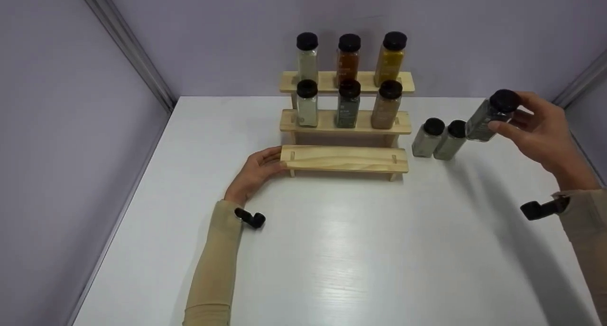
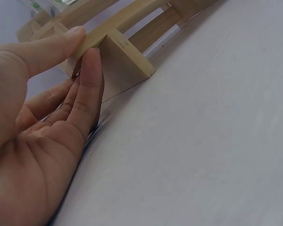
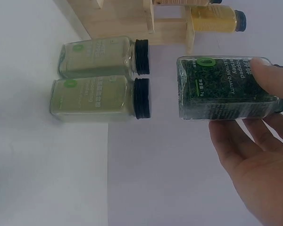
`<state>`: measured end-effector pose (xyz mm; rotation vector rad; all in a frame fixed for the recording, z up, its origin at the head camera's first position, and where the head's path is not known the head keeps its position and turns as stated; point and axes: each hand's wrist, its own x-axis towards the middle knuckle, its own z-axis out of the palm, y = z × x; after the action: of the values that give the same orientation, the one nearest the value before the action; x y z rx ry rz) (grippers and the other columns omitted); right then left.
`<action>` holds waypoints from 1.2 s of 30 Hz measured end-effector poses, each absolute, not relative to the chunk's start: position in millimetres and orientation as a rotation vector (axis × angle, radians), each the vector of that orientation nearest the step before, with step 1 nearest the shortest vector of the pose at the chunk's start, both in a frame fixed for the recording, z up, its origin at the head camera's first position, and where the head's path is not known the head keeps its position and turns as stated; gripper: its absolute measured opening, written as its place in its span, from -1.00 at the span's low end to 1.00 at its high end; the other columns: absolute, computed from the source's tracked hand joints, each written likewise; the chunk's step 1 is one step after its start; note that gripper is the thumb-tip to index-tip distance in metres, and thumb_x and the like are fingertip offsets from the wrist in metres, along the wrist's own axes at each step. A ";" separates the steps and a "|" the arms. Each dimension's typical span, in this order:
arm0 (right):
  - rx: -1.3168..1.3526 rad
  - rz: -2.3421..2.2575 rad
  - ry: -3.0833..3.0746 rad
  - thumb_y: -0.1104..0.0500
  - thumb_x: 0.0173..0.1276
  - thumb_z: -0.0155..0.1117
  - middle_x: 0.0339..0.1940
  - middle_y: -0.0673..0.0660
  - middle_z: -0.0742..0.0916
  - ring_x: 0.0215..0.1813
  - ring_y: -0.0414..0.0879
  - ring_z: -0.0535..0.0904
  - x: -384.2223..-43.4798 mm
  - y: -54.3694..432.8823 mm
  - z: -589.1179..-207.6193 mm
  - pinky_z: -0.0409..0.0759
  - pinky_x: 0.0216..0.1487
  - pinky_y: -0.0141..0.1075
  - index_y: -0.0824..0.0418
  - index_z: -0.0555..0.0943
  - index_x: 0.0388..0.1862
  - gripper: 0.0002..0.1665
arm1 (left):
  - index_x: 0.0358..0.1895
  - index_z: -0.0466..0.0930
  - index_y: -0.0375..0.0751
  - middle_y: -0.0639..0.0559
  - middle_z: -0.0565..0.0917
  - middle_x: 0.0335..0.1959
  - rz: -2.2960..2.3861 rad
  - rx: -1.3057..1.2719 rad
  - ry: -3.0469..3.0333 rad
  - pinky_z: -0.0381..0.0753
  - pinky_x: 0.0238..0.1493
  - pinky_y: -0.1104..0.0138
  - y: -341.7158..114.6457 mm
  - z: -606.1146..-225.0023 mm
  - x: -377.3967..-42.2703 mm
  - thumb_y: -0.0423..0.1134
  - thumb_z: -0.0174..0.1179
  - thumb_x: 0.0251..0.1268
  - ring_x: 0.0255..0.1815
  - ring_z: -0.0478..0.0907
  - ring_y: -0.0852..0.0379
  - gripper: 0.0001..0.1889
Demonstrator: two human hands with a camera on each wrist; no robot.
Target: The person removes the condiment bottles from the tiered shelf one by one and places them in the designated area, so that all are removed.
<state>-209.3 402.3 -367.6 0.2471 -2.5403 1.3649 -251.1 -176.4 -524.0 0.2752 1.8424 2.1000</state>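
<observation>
My right hand (image 1: 547, 134) holds a parsley jar (image 3: 214, 89) above the table, between the thumb and fingers. The jar is clear glass with dark green flakes and a black cap, and it leans. Two jars of pale powder, a left one (image 1: 426, 141) and a right one (image 1: 449, 143), stand side by side on the table just left of it. A three-tier wooden spice rack (image 1: 344, 158) stands left of these. At the left end of its lowest shelf, my left hand (image 1: 253, 174) pinches the board, thumb on top and fingers beneath.
Three black-capped jars stand on the top tier, including a yellow one (image 1: 390, 65). Three more are on the middle tier, among them a dark green one (image 1: 348, 110). A pale wall (image 1: 227, 41) rises behind the white table (image 1: 303, 259).
</observation>
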 end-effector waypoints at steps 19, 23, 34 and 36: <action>0.169 1.342 -2.578 0.40 0.48 0.39 0.24 -0.25 0.61 0.20 -0.54 0.60 -225.2 429.9 -392.3 0.56 0.08 -0.74 0.12 0.49 0.57 -0.29 | 0.60 0.32 -0.35 -0.29 0.48 0.51 2.086 0.278 1.863 0.68 0.37 0.24 -177.7 -524.5 -250.0 -0.37 0.30 0.55 0.43 0.56 -0.09 -0.36; 0.169 1.342 -2.598 0.39 0.50 0.38 0.27 -0.23 0.59 0.25 -0.51 0.59 -228.3 434.2 -401.9 0.56 0.09 -0.74 0.08 0.49 0.57 -0.29 | 0.60 0.31 -0.36 -0.31 0.47 0.51 2.085 0.292 1.856 0.67 0.40 0.19 -177.5 -524.3 -250.5 -0.37 0.28 0.57 0.44 0.54 -0.10 -0.36; 0.152 1.460 -2.650 0.32 0.53 0.38 0.28 -0.27 0.56 0.17 -0.62 0.56 -229.6 440.2 -422.4 0.60 0.07 -0.71 0.10 0.42 0.61 -0.27 | 0.59 0.34 -0.34 -0.28 0.51 0.48 2.084 0.275 1.877 0.68 0.38 0.21 -177.2 -522.9 -249.4 -0.36 0.32 0.55 0.42 0.56 -0.10 -0.37; 0.158 1.457 -2.668 0.28 0.54 0.38 0.29 -0.28 0.55 0.18 -0.62 0.55 -230.2 440.3 -426.1 0.60 0.07 -0.71 0.10 0.41 0.63 -0.26 | 0.58 0.35 -0.33 -0.26 0.52 0.47 2.086 0.272 1.877 0.68 0.38 0.22 -177.0 -522.4 -249.2 -0.35 0.32 0.54 0.42 0.57 -0.09 -0.37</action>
<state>-230.2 440.3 -426.1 0.1582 -2.6684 1.4571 -249.2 -177.0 -522.4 0.2719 1.8767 2.0860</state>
